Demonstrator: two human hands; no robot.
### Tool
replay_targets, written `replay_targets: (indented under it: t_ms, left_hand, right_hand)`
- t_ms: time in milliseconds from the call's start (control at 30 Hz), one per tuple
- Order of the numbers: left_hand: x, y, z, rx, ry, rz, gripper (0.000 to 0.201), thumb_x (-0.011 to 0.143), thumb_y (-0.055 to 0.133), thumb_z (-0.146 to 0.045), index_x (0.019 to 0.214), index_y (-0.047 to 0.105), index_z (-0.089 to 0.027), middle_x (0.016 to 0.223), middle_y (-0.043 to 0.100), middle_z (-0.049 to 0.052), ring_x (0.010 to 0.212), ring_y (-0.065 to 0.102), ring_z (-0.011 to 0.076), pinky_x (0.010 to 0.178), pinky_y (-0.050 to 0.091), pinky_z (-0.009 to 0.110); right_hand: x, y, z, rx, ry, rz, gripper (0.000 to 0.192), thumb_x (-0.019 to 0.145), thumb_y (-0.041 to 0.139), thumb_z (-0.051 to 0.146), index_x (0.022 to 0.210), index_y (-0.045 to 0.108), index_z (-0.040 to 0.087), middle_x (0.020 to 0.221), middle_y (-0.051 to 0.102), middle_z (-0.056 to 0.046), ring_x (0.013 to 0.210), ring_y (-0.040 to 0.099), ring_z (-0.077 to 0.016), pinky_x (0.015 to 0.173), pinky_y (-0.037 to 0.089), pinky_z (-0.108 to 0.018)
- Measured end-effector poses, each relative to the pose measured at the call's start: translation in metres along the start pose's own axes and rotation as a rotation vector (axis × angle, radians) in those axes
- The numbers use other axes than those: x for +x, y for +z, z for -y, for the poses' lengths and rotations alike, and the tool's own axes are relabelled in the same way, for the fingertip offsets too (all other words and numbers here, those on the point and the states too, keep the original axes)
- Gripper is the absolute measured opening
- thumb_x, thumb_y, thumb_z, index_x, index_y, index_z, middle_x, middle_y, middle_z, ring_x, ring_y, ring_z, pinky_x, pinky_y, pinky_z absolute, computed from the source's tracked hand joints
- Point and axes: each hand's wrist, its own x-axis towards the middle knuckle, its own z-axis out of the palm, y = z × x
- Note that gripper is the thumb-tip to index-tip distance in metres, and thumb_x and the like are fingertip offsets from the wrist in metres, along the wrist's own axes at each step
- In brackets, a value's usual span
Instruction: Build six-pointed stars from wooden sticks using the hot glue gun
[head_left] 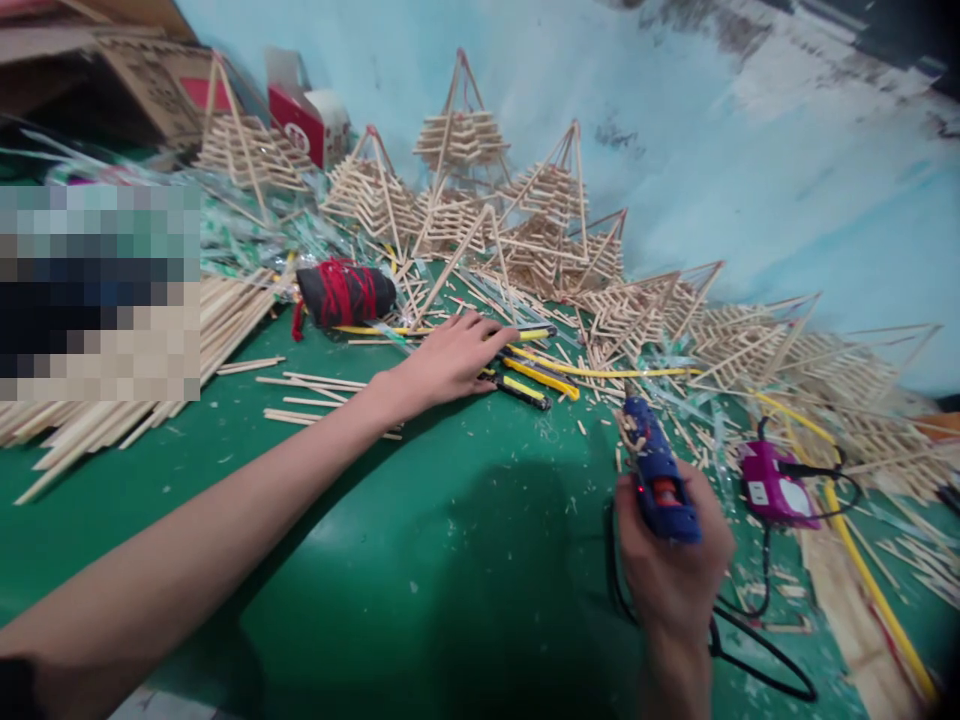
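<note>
My right hand [671,575] is wrapped round a blue glue gun [654,470], its nozzle pointing away from me. A small red light glows on its side, and a black cord hangs below it. Stretched out to the far middle of the table, my left hand [465,352] has its fingers apart at several yellow and black utility knives [540,375]. Its fingertips reach the knives' near ends, partly hiding them. Thin wooden sticks [319,390] lie loose beside my left wrist.
Pyramid-shaped stick frames [461,140] stand along the blue wall. A red-corded dark bundle [345,292], a purple box with cables [780,485], a yellow cord [630,373] and a large stick pile [225,320] lie on the green table [360,600]. Stick scraps litter its far side.
</note>
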Motion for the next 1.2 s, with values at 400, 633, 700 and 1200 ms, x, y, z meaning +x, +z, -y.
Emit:
replay_targets:
  t_ms: [400, 633, 700, 1200]
  left_hand:
    - [-0.015, -0.012, 0.009, 0.036, 0.099, -0.127, 0.019, 0.1, 0.059, -0.023, 0.115, 0.068, -0.016, 0.118, 0.066, 0.012, 0.111, 0.058, 0.026, 0.09, 0.046, 0.037]
    - [0.034, -0.002, -0.012, 0.152, 0.209, -0.138, 0.016, 0.098, 0.063, -0.019, 0.087, 0.075, -0.016, 0.102, 0.069, 0.011, 0.105, 0.055, 0.0265, 0.084, 0.037, 0.039]
    - [0.043, 0.005, -0.013, 0.162, 0.224, -0.137, 0.017, 0.097, 0.064, -0.017, 0.084, 0.074, -0.016, 0.099, 0.07, 0.011, 0.103, 0.055, 0.026, 0.083, 0.036, 0.039]
    - [0.068, 0.003, -0.008, -0.019, 0.169, -0.12, 0.012, 0.091, 0.063, -0.014, 0.082, 0.07, -0.017, 0.084, 0.07, 0.005, 0.089, 0.058, 0.0206, 0.077, 0.035, 0.033]
  right_hand:
    - [0.044, 0.026, 0.016, 0.244, 0.125, -0.056, 0.025, 0.074, 0.078, 0.039, 0.083, 0.068, 0.018, 0.07, 0.058, 0.002, 0.058, 0.05, -0.0122, 0.057, 0.041, -0.026]
    - [0.064, 0.046, 0.027, 0.566, 0.215, -0.141, 0.021, 0.068, 0.079, 0.033, 0.072, 0.064, 0.018, 0.061, 0.056, 0.004, 0.051, 0.05, -0.0098, 0.047, 0.037, -0.022]
    - [0.06, 0.047, 0.024, 0.58, 0.258, -0.133, 0.02, 0.069, 0.079, 0.032, 0.073, 0.065, 0.018, 0.059, 0.056, 0.005, 0.05, 0.05, -0.0099, 0.046, 0.037, -0.022]
    - [0.057, 0.04, 0.004, 0.685, 0.399, -0.197, 0.021, 0.064, 0.08, 0.028, 0.073, 0.063, 0.019, 0.061, 0.056, 0.006, 0.051, 0.048, -0.009, 0.046, 0.039, -0.022]
